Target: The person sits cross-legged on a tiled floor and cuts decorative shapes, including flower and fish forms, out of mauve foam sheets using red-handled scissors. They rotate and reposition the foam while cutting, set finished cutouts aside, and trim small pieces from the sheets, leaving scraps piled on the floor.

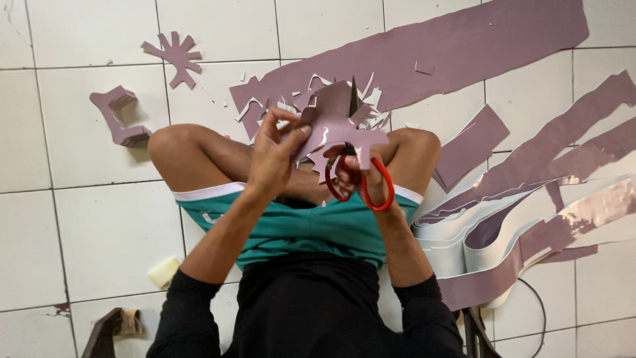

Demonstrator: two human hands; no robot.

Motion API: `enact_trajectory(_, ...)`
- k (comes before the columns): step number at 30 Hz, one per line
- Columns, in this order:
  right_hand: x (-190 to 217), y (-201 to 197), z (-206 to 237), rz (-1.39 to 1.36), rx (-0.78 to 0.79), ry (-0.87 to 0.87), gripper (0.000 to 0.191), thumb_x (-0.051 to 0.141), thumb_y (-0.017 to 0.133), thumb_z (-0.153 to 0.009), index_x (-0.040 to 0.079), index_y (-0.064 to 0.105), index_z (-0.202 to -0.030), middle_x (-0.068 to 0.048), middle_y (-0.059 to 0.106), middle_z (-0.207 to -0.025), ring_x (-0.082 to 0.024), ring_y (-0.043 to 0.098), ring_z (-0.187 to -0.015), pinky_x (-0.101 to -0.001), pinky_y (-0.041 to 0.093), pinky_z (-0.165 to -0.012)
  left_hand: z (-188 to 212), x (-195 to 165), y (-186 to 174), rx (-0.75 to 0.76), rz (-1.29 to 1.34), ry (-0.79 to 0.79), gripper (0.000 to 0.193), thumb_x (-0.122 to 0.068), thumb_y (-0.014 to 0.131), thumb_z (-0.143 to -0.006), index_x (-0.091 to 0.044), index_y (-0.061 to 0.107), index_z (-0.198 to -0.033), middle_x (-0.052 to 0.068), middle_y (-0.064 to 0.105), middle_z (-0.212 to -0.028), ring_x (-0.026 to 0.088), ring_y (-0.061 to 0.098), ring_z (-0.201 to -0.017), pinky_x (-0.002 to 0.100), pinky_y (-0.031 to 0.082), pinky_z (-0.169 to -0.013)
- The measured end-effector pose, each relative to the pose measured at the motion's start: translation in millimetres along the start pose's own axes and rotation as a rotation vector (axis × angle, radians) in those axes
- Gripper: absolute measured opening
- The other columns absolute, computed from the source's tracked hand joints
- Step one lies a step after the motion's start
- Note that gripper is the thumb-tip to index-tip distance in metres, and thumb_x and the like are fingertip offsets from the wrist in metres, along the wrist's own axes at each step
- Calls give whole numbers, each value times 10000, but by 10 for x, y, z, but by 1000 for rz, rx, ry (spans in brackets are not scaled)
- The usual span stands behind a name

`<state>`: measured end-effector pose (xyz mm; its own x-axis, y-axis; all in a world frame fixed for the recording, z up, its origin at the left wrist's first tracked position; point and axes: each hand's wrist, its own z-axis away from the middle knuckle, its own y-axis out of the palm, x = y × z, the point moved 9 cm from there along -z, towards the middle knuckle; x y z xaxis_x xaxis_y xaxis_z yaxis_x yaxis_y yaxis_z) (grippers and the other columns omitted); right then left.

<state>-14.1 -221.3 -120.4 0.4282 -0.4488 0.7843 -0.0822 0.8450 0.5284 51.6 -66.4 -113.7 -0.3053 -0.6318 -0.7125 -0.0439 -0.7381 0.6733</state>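
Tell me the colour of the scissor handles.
Red, seen in the head view: the scissors sit in the right hand.

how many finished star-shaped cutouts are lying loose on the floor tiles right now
1 lies flat by itself: the splayed purple cutout on the tiles at upper left. A stack of cut pieces sits below it, and the left hand holds another sheet; scraps may hide more.

One pair of scissors (361, 182), two hands (275, 156) (368, 176)

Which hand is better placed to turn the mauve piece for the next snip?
Probably the left hand: it already grips the mauve piece, while the right hand is occupied by the red scissors.
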Motion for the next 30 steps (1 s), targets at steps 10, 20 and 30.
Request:
enact_trajectory(10, -2, -12, -38, -2, -167, -171, 224, 231, 554, -935, 32, 529, -836, -27, 434, -647, -135, 401, -524, -314, 351, -447, 217, 287, 118, -64, 181, 115, 190, 88, 611, -1013, -53, 499, -1071, 89, 643, -980, 115, 665, -877, 263, 588, -756)
enact_trajectory(20, -161, -238, -4, 126, -383, -243, 314, 233, 483, -965, -27, 590, -824, -39, 473, -550, -123, 404, -391, -283, 332, -355, 214, 128, 140, -42, 73, 109, 214, 60, 654, -1000, -28, 534, -1154, 103, 646, -1056, 125, 673, -943, 257, 597, -821)
enact_trajectory(30, -150, -335, 115, 296, -328, -135, 392, 300, 571, -1034, -64, 637, -1163, 14, 455, -615, -79, 438, -452, -250, 369, -398, -127, 31, -422, -160, -121, -141, 284, -102, 788, -929, 71, 646, -1105, 50, 658, -931, 95, 601, -741, 242, 500, -594)
